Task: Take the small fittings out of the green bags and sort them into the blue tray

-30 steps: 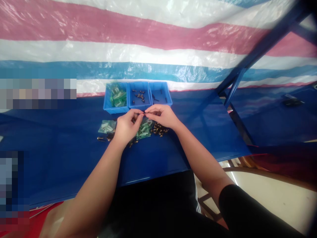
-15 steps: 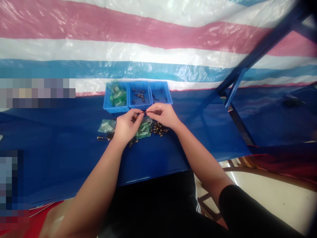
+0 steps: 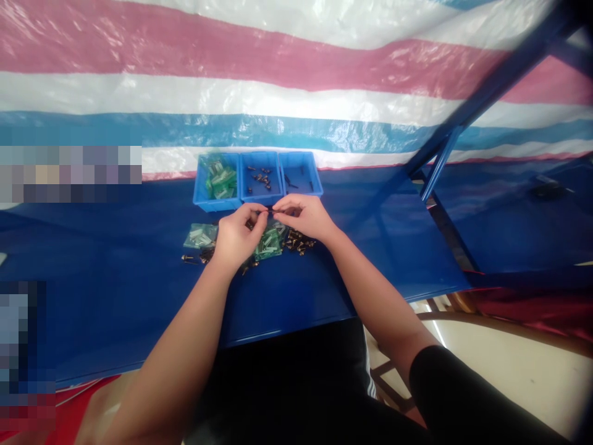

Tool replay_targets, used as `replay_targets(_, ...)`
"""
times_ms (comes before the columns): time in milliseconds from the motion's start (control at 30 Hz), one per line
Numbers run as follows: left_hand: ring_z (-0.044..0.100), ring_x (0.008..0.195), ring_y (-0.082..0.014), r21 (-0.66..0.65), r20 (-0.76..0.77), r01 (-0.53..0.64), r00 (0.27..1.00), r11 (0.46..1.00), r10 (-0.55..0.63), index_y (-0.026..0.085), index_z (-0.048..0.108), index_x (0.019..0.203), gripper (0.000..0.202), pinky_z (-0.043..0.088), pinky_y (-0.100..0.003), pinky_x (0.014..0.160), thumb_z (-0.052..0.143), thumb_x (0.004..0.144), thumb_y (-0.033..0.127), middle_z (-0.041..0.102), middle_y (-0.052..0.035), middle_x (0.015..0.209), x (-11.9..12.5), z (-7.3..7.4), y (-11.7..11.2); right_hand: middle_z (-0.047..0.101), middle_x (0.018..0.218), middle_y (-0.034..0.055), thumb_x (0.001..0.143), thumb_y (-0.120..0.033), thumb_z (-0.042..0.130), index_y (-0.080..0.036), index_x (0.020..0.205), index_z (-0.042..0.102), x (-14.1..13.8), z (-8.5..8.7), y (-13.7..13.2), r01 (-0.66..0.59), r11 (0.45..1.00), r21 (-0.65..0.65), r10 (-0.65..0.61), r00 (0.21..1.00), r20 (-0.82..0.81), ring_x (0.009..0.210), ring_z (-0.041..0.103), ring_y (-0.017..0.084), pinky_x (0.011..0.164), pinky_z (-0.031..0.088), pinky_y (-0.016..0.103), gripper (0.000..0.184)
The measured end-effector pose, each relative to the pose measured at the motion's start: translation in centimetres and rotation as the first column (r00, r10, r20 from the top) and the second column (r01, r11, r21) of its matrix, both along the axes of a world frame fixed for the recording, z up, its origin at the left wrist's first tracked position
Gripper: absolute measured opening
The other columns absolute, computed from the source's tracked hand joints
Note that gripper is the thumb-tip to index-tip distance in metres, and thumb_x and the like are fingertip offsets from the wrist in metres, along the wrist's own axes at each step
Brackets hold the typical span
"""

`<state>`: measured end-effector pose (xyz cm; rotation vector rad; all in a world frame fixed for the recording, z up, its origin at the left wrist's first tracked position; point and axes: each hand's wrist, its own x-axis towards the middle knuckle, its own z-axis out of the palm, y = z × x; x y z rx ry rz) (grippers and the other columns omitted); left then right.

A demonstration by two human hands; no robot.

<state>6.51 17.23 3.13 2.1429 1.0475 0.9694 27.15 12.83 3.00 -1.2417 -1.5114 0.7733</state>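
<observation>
My left hand (image 3: 238, 235) and my right hand (image 3: 306, 216) meet fingertip to fingertip in front of the blue bins. Both are closed in a pinch on a small thin dark piece (image 3: 270, 211), perhaps a screw, mostly covered by the fingers. Beneath them on the table lie a green-tinted plastic bag of pale plugs (image 3: 269, 242) and, to its right, a loose pile of brass-coloured screws (image 3: 299, 241). Left of my left hand is another bag of pale plugs (image 3: 201, 235). Dark screws (image 3: 189, 258) lie below that bag, partly hidden by my wrist.
Three joined blue bins stand behind my hands: the left bin (image 3: 200, 198) holds green bags, the middle bin (image 3: 259, 199) several screws, the right bin (image 3: 296, 162) a few thin dark pieces. A blue metal frame (image 3: 440, 164) rises at right over the blue table (image 3: 115, 278).
Both hands stay almost in place, still pinching the thin dark piece. Their fingertips have shifted very slightly. Bins and piles look the same.
</observation>
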Motion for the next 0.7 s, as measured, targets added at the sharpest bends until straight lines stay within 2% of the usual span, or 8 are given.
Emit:
replay_targets(333,0.054,0.057,-0.0107,-0.023,0.019,0.021,1.0,1.0,-0.02,0.018,0.072,0.106,0.022,0.044,-0.025,0.066,0.065,0.095,0.037,0.062,0.0038,0.066,0.09,0.09,-0.12,0.08,0.091,0.005,0.085,-0.033,0.077,-0.017,0.097,0.078,-0.03,0.0,0.05,-0.007,1.0,-0.006,0.007,1.0,-0.018,0.077,0.071,0.015,0.076,0.058,0.031,0.02)
replay_targets(533,0.055,0.059,-0.0111,-0.022,0.03,0.025,0.999,0.999,-0.025,0.019,0.075,0.112,0.028,0.046,-0.025,0.067,0.067,0.095,0.039,0.063,0.0035,0.067,-0.05,-0.16,0.06,0.08,0.092,0.0057,0.085,-0.033,0.077,-0.017,0.096,0.078,-0.02,0.01,0.03,0.004,1.0,-0.01,-0.004,1.0,-0.026,0.079,0.073,0.016,0.077,0.059,0.031,0.02)
replay_targets(700,0.056,0.06,-0.0115,-0.011,0.034,0.031,0.999,0.999,-0.031,0.018,0.078,0.108,0.029,0.047,-0.025,0.065,0.065,0.096,0.042,0.065,0.0019,0.069,-0.03,-0.16,0.03,0.081,0.093,0.0059,0.085,-0.034,0.077,-0.017,0.096,0.078,-0.02,-0.16,0.02,0.01,1.0,-0.026,-0.01,1.0,-0.008,0.081,0.074,0.017,0.078,0.059,0.032,0.02)
